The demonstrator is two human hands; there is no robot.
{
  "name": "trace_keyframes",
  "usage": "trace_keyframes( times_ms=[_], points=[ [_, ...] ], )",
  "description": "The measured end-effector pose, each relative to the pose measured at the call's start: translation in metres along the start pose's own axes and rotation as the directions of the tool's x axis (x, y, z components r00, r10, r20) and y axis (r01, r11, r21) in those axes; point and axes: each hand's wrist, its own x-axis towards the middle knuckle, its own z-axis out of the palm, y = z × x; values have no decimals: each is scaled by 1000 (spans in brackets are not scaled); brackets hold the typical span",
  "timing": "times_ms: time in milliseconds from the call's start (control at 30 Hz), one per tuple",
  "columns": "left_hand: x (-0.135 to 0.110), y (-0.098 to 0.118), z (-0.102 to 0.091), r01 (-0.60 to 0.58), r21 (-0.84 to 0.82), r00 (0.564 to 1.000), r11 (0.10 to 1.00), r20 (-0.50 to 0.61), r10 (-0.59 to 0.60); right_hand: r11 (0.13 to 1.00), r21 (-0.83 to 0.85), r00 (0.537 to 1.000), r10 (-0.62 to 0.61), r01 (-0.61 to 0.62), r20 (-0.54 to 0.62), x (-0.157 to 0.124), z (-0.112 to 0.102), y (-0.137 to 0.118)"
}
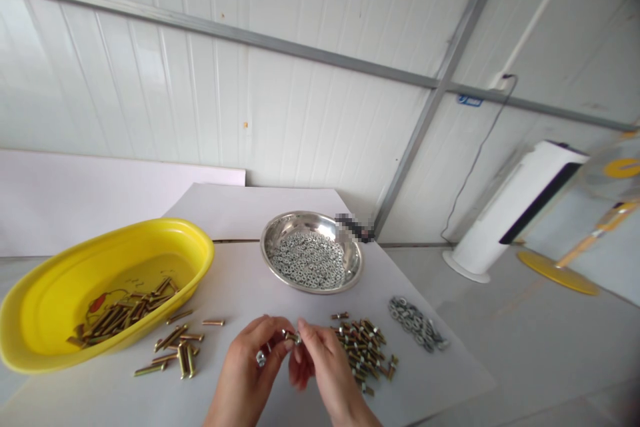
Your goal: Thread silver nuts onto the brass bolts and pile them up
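Head view: the left hand point(250, 373) and right hand point(325, 370) pinch a small bolt point(291, 337); a slipping grip could drop it among the loose bolts point(364, 350).

A small workshop or assembly room; white ribbed panel walls point(310, 80) crossed by grey metal strips point(445, 73); a white tower fan point(515, 207) by the wall; a pale work table point(240, 287) spread with loose brass-coloured bolts point(365, 350) and a round steel bowl point(263, 247) of silver nuts point(307, 260).

No wording can be read anywhere; a small blue label point(470, 100) is seen on the white wall panel point(350, 33), but its print cannot be made out.
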Motion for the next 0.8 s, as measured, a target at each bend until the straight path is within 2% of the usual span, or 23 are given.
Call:
trace_keyframes(
  times_ms=[100, 167, 233, 333, 433, 567, 667, 733, 800],
  points=[
    [-1, 5, -1, -13, 9, 1000, 1000, 15, 13, 981, 100, 985, 164, -169, 56, 2, 0, 4],
    [-1, 2, 0, 61, -55, 998, 997, -7, -62, 986, 63, 988, 152, -154, 38, 2, -2, 2],
    [0, -3, 0, 153, -158, 986, 976, -40, -161, 999, -25, 999, 19, -20, -42, 1, -5, -1],
    [4, -11, -2, 258, -373, 956, 891, -35, -292, 964, -174, 968, -224, 202, -116, -1, -6, -7],
    [8, -12, -4, 310, -532, 937, 788, 29, -349, 900, -302, 932, -353, 315, -80, -3, -5, -12],
    [8, -10, -2, 363, -595, 920, 717, 109, -376, 773, -458, 878, -478, 439, 36, -3, -4, -14],
    [7, -13, 0, 336, -570, 935, 750, 107, -338, 761, -488, 877, -481, 428, 18, -2, -5, -12],
    [7, -13, 0, 301, -506, 949, 808, 74, -307, 819, -446, 908, -418, 361, -33, -1, -6, -10],
    [6, -11, -1, 260, -375, 963, 890, 28, -269, 899, -344, 949, -311, 273, -60, 0, -7, -5]
  ],
)
